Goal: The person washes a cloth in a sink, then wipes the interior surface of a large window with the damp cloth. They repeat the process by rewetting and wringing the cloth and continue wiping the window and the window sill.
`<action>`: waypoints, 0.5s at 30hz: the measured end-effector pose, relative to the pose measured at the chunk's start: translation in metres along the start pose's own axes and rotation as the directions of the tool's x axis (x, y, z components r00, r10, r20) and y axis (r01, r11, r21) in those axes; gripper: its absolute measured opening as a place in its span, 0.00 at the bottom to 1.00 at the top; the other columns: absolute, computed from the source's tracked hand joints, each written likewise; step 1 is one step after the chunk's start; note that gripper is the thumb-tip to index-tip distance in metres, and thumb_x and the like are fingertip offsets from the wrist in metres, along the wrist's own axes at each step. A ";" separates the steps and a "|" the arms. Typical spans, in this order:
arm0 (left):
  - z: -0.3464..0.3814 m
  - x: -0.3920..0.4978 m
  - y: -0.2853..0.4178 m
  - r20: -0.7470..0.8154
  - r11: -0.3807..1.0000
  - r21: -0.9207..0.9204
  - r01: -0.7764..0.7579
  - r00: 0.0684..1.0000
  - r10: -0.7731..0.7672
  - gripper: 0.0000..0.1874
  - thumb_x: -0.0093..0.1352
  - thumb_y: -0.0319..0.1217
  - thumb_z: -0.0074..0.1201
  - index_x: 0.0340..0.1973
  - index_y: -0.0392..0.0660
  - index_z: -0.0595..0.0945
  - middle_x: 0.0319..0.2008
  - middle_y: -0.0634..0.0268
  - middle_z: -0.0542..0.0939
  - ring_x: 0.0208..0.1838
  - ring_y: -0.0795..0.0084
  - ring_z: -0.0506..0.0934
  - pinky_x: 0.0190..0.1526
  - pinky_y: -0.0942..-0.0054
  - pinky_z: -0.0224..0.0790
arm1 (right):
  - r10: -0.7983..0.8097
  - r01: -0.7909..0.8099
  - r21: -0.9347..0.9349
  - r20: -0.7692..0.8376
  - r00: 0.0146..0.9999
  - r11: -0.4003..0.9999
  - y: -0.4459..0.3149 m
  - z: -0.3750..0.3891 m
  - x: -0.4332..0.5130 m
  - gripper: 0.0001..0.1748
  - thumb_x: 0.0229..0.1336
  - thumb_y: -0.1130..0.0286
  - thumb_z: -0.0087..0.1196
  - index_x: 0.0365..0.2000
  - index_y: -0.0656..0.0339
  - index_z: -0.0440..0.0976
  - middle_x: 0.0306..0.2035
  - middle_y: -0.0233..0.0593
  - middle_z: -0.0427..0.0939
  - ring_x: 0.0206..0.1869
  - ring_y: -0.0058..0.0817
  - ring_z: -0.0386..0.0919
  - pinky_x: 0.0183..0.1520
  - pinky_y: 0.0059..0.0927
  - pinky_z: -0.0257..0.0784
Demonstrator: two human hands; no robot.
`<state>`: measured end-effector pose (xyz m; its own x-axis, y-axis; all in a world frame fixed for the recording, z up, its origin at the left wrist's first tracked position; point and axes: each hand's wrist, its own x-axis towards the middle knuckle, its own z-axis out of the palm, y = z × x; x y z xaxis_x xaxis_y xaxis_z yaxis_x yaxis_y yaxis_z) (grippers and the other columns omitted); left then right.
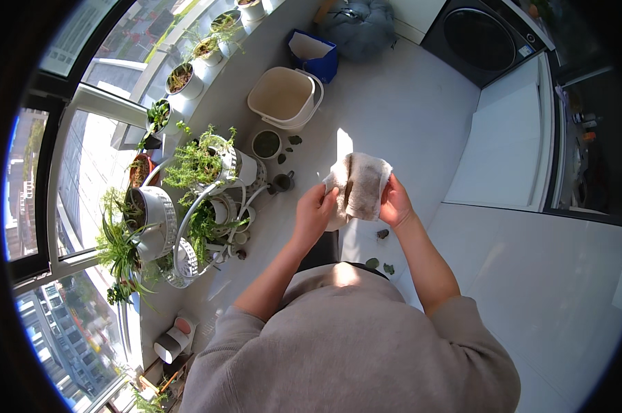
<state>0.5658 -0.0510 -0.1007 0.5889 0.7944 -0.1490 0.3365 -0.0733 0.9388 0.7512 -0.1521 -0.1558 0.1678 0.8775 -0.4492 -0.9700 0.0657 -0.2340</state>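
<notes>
A light, soiled cloth [365, 188], partly folded with a dark crease down it, is stretched between my two hands above the floor. My left hand [315, 211] pinches its left edge, thumb on top. At the right edge my right hand [395, 201] grips it, fingers partly behind the fabric. Beyond the cloth, to the left, a cream plastic bucket [285, 98] with a handle stands on the floor. Near it are a round pot [266, 144] with dark greenish contents and a small dark cup or jug [282, 182].
A white metal plant stand [187, 217] with potted plants is on my left, by the windowsill row of pots [184, 81]. Leaves [372, 263] and a dark clump [382, 234] lie on the floor. A blue bag [316, 57] and a front-loading washer [478, 38] stand farther off.
</notes>
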 end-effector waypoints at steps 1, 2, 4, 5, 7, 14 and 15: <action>0.009 0.017 0.001 -0.005 0.999 -0.043 0.004 1.000 -0.004 0.10 0.71 0.31 0.52 0.33 0.36 0.77 0.21 0.72 0.70 0.28 0.83 0.65 0.30 0.78 0.60 | 0.001 -0.001 0.010 -0.020 1.000 1.000 -0.010 0.009 0.009 0.25 0.70 0.55 0.34 0.57 0.60 0.65 0.58 0.41 0.71 0.60 0.36 0.69 0.65 0.43 0.62; 0.014 0.034 0.004 0.017 0.999 -0.050 -0.011 1.000 0.012 0.10 0.71 0.31 0.52 0.32 0.36 0.77 0.22 0.72 0.71 0.28 0.84 0.65 0.30 0.78 0.60 | 0.032 -0.032 0.008 0.025 0.999 0.999 -0.022 0.012 0.022 0.25 0.70 0.55 0.34 0.58 0.60 0.65 0.58 0.40 0.70 0.60 0.36 0.69 0.65 0.42 0.62; 0.036 0.076 0.016 -0.010 0.994 -0.113 -0.001 1.000 0.000 0.10 0.71 0.31 0.51 0.31 0.36 0.77 0.22 0.72 0.71 0.28 0.84 0.65 0.31 0.78 0.61 | 0.060 -0.060 -0.001 0.052 0.997 0.998 -0.049 0.016 0.045 0.26 0.70 0.54 0.33 0.58 0.59 0.64 0.59 0.40 0.70 0.61 0.36 0.68 0.66 0.42 0.62; 0.050 0.097 0.021 -0.045 0.970 -0.244 -0.002 0.999 -0.009 0.10 0.71 0.31 0.51 0.31 0.36 0.77 0.22 0.72 0.71 0.28 0.84 0.65 0.31 0.78 0.61 | 0.056 -0.056 -0.007 0.037 0.998 0.998 -0.064 0.019 0.056 0.26 0.70 0.54 0.32 0.59 0.59 0.64 0.59 0.40 0.70 0.61 0.36 0.68 0.66 0.41 0.61; 0.059 0.141 0.039 0.028 0.997 -0.059 0.056 0.998 -0.054 0.12 0.71 0.34 0.52 0.30 0.36 0.76 0.21 0.72 0.70 0.27 0.84 0.66 0.28 0.78 0.61 | 0.053 -0.054 -0.032 -0.033 0.998 0.998 -0.096 0.028 0.073 0.27 0.70 0.53 0.31 0.59 0.59 0.64 0.59 0.39 0.69 0.62 0.36 0.67 0.66 0.41 0.61; 0.121 0.262 0.092 0.076 0.999 -0.026 0.027 0.997 -0.025 0.12 0.69 0.33 0.52 0.32 0.35 0.76 0.19 0.63 0.70 0.25 0.77 0.67 0.29 0.72 0.63 | 0.006 -0.007 -0.013 -0.049 0.999 1.000 -0.221 0.040 0.128 0.26 0.70 0.53 0.33 0.58 0.58 0.65 0.58 0.37 0.70 0.61 0.33 0.68 0.66 0.40 0.61; 0.133 0.279 0.106 0.039 0.999 -0.034 -0.015 0.999 0.017 0.11 0.69 0.32 0.52 0.33 0.35 0.77 0.20 0.61 0.71 0.25 0.75 0.68 0.30 0.72 0.64 | -0.018 0.017 -0.014 -0.088 0.996 1.000 -0.236 0.043 0.136 0.26 0.70 0.53 0.33 0.59 0.58 0.65 0.59 0.37 0.70 0.61 0.34 0.67 0.66 0.40 0.60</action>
<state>0.8637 0.0829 -0.0836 0.6224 0.7691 -0.1452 0.3023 -0.0650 0.9510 0.9955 -0.0279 -0.1245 0.2003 0.8308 -0.5192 -0.9645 0.0741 -0.2535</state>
